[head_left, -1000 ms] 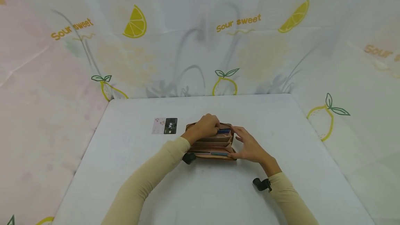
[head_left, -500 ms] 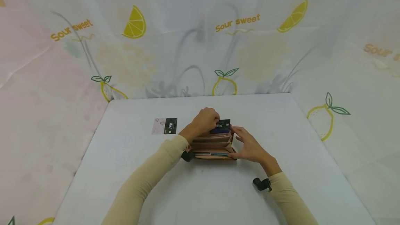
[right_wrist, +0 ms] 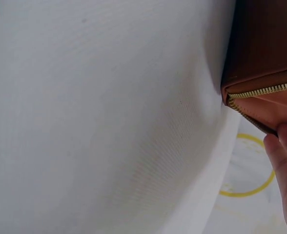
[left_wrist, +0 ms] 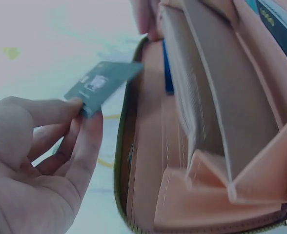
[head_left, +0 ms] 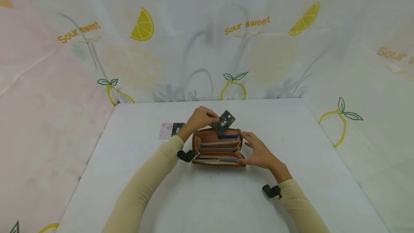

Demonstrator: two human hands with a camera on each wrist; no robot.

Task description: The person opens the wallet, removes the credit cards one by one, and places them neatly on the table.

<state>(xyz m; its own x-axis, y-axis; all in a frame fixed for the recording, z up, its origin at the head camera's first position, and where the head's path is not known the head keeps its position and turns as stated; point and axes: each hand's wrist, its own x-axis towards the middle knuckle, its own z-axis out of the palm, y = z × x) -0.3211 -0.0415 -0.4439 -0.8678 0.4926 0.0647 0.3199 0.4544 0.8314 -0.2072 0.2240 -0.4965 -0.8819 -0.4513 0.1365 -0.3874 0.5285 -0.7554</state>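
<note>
A brown zip wallet (head_left: 218, 150) lies spread open on the white table, its pleated compartments showing. Above its far edge my left hand (head_left: 199, 118) pinches a black VIP card (head_left: 225, 120) between thumb and fingers. In the left wrist view the card (left_wrist: 102, 84) tilts over the wallet's zip edge. A blue card (head_left: 228, 136) sits in a slot on the far inner wall. My right hand (head_left: 258, 152) touches the wallet's right end, thumb at the near edge and fingers at the far edge, spread apart. The right wrist view shows fingertips against the zipped edge.
Left of the wallet a pink card (head_left: 165, 131) and another black card (head_left: 178, 128) lie on the table (head_left: 220, 197), the latter partly behind my left forearm. More cards (head_left: 228, 160) sit in the near wall's slots. A lemon-print cloth (head_left: 181, 53) hangs behind.
My left hand has drawn the black card up out of the far slots and moved it up and left, turning it aslant. My right hand has stayed at the wallet's right end.
</note>
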